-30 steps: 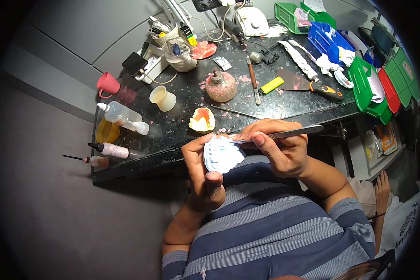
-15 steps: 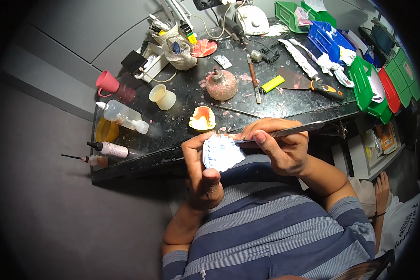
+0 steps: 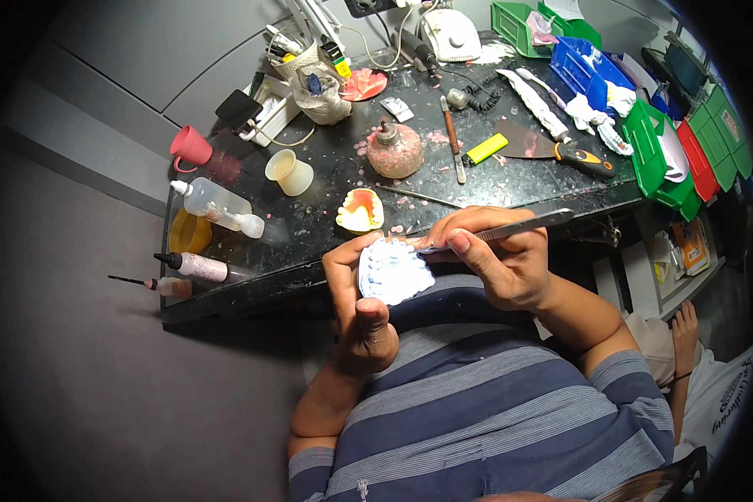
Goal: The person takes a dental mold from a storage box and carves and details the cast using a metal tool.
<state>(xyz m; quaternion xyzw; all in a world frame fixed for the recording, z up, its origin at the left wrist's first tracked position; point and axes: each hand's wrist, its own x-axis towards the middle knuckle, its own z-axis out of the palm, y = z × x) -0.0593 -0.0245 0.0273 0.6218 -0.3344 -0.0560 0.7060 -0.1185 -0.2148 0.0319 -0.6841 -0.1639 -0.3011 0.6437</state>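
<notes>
Gripping dental cast, left hand is likely steadying it | right hand, alongside, is pinching metal tool, apparently for control

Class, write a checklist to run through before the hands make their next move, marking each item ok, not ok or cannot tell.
1. Pale dental cast held in the left hand: ok.
2. Slim metal tool held in the right hand: ok.
3. Tool's tip touching the cast's teeth: cannot tell; glare and fingers obscure it.
4. Yellowish dental cast resting on the bench, in neither hand: ok.
5. Bench free of pink crumbs: not ok; they lie scattered around the round jar.
</notes>
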